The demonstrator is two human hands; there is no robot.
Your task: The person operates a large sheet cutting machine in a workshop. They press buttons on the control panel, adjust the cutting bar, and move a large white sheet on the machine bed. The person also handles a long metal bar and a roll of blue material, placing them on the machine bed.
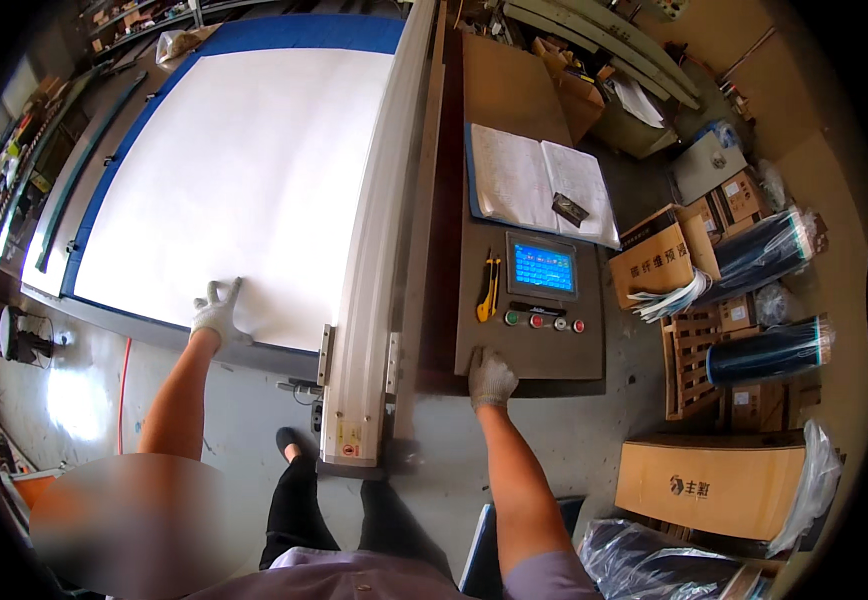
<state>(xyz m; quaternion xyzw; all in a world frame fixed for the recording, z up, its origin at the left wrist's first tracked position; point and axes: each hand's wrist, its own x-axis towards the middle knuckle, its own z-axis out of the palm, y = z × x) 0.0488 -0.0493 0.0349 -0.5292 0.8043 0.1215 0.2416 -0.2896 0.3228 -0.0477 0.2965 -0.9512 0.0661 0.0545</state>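
Note:
My left hand (218, 315), in a pale knit glove, rests near the front edge of a large white sheet (234, 180) with its fingers spread. The sheet lies on a blue-surfaced machine table (294, 35). My right hand (494, 380), gloved too, leans on the front edge of a brown control panel (539, 352), its thumb apart and nothing visible in it; its other fingers look partly bent. Just beyond it are several round buttons (537, 321), a lit blue touchscreen (544, 266) and a yellow utility knife (490, 288).
A long pale metal beam (379, 230) runs between the table and the panel. An open notebook (514, 175) with a small dark block (570, 209) on it lies behind the screen. Cardboard boxes (709, 488) and film-wrapped dark rolls (766, 352) stand at the right. A red hose (124, 395) crosses the floor.

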